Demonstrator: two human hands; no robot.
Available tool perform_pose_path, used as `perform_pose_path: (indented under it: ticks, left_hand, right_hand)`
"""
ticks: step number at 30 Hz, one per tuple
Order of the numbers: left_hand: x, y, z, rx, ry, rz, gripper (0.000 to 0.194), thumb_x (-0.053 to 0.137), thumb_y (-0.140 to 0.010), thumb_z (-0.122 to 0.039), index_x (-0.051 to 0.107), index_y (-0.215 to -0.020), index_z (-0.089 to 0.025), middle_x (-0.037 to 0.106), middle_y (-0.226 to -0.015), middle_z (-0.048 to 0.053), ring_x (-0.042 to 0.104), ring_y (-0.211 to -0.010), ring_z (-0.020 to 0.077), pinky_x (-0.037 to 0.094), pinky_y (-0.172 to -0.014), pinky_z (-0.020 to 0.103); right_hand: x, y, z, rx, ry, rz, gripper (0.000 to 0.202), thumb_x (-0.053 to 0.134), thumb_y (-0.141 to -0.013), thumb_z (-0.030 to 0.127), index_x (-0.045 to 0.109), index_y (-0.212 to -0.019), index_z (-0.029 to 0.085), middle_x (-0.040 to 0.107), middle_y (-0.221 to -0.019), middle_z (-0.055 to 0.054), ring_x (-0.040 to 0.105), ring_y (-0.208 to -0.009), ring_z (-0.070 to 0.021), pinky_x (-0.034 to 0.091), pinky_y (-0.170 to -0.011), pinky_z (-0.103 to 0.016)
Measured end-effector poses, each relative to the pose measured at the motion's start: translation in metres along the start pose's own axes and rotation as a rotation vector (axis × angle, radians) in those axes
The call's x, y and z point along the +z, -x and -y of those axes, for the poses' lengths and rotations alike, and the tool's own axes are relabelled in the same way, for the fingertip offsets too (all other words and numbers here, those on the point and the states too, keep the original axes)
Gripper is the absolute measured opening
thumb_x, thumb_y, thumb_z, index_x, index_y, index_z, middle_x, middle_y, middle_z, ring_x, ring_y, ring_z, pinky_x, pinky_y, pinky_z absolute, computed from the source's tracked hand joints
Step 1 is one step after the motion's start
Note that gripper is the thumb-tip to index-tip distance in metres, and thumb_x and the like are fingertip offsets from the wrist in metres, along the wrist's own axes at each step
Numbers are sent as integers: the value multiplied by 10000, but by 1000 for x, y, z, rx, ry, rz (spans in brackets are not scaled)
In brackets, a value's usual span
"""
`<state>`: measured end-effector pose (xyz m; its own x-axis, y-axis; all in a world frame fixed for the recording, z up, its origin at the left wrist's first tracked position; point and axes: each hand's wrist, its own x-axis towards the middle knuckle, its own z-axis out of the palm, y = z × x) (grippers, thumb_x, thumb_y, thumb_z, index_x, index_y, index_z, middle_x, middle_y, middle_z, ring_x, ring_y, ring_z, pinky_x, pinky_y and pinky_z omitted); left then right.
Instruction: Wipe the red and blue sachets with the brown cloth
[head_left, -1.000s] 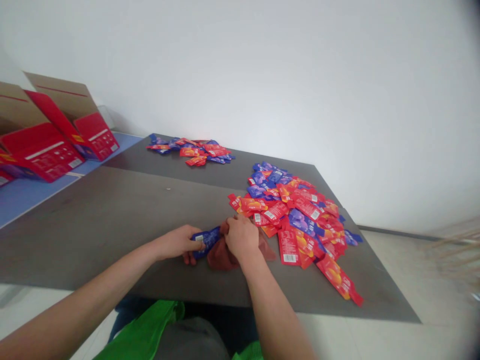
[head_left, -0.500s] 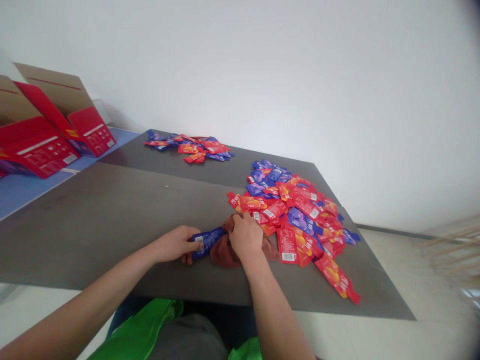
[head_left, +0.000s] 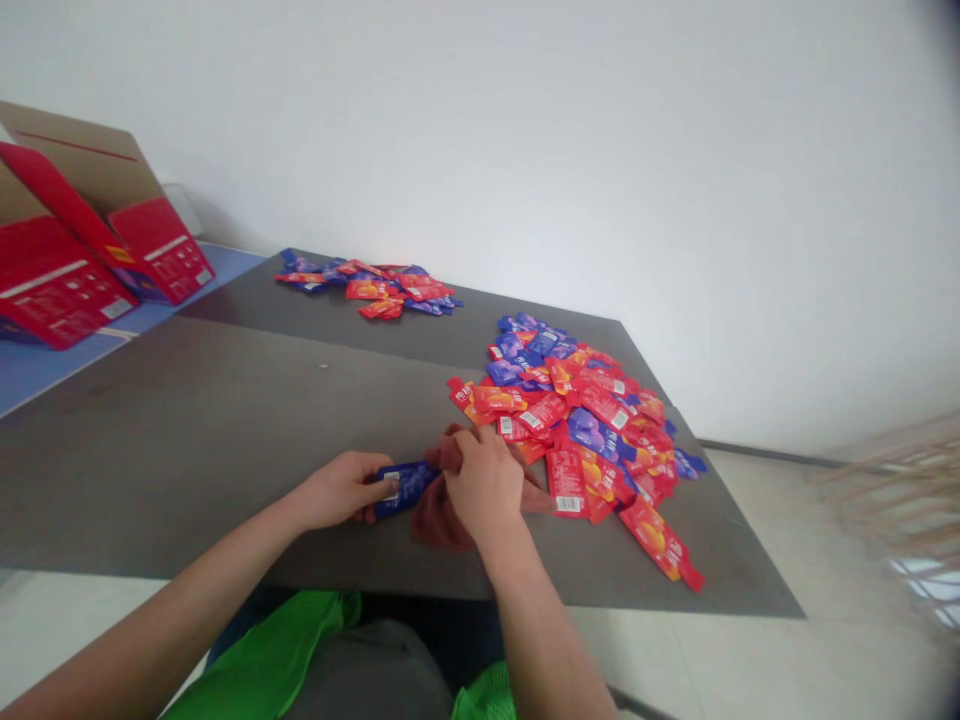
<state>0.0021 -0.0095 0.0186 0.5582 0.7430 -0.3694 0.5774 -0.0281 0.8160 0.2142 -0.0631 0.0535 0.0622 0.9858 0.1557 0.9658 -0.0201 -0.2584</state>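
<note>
A blue pouch (head_left: 405,486) lies low over the dark table, pinched at its left end by my left hand (head_left: 346,489). Around its right end is a brown cloth (head_left: 437,517), which my right hand (head_left: 484,482) grips from above. That end of the pouch is hidden by the cloth and fingers. Just right of my right hand spreads a pile of red and blue pouches (head_left: 600,405) with fruit pictures. One red pouch (head_left: 660,540) sticks out of the pile toward the table's front edge.
A smaller heap of red and blue pouches (head_left: 382,285) lies at the back of the grey table (head_left: 225,420). Open red cardboard boxes (head_left: 161,245) stand on a blue surface (head_left: 37,370) at the left. A white wall (head_left: 525,150) rises behind.
The view has shifted slightly, so the table and boxes sit a little further left. My right hand and the cloth have shifted slightly on the blue pouch; both hands keep their hold.
</note>
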Motion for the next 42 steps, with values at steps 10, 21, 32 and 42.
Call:
perform_pose_path:
  ticks: [10,21,32,42]
  left_hand:
    - [3,-3,1,-35,-71,-28,342,523,-867,-549,556,-801,-215,627,-582,-19,631,-524,171,445,-481,233]
    - [3,-2,-4,-36,-103,-42,341,510,-869,-533,552,-772,-209,594,-563,-26,602,-502,159,452,-479,236]
    - [2,-2,0,14,-85,-39,344,516,-872,-534,585,-820,-201,626,-622,-22,614,-535,153,456,-487,229]
    - [3,0,3,7,-93,-69,385,511,-894,-570,541,-770,-207,588,-549,-39,583,-494,140,440,-474,222]
  right_hand:
    - [23,5,-10,94,41,58,238,459,-1040,394,652,-1075,258,599,-1085,-72,589,-967,-216,467,-719,-293]
    - [23,15,1,26,-8,75,194,523,-1006,414,649,-1042,271,597,-1085,-62,575,-966,-210,449,-698,-275]
    - [17,33,27,-131,-82,31,134,541,-989,366,643,-1025,286,595,-1069,-43,552,-966,-217,458,-737,-293]
    - [12,28,-3,149,10,8,111,577,-959,297,630,-1045,251,600,-1092,-67,574,-966,-229,428,-681,-291]
